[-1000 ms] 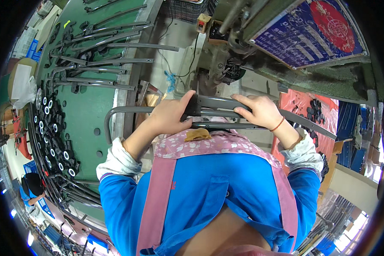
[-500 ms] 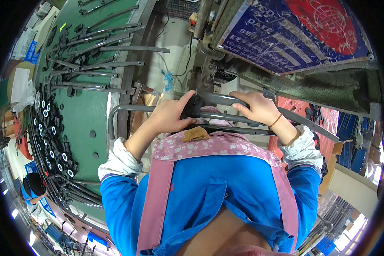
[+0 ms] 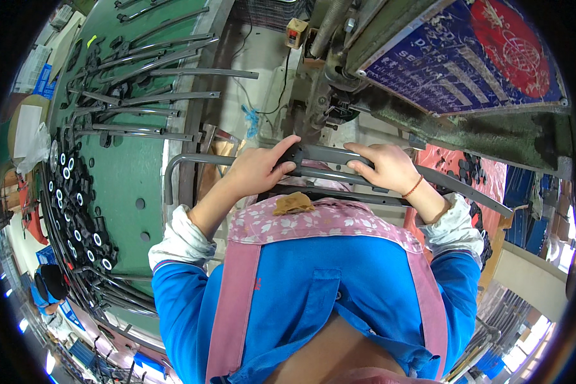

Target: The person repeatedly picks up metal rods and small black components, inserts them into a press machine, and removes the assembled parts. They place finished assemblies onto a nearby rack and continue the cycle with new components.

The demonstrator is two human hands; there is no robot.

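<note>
1. Frame [image 3: 329,153]: held in front of the person's waist, between green bench [image 3: 131,182] on the left and red sheet [image 3: 436,152] on the right, just to the near side of the press [image 3: 467,128].
2. Long axis runs left-right. Left end of bent tube [image 3: 201,159] hooks toward the near side; flat bar [image 3: 451,185] points right, its tip slanting near.
3. Looks: dark grey, glossy tube; black joint [image 3: 296,153] around the middle; bar flatter and wider than the round tube. Another dark bar [image 3: 339,194] lies parallel on the near side; can't tell if it's attached.
4. Left hand [image 3: 257,171]: clamped on the frame at the joint, index stretched along it, thumb bent in beside. Fingers underneath hidden.
5. Right hand [image 3: 390,169]: clamped on the flat bar right of the joint, index on the far side, thumb on the near side, tips apart. Other fingers hidden.
6. Vs 0.5 s ago: left thumb has moved up closer to the index and covers more of the joint. Right grip about the same. Frame direction basically unchanged.
</note>
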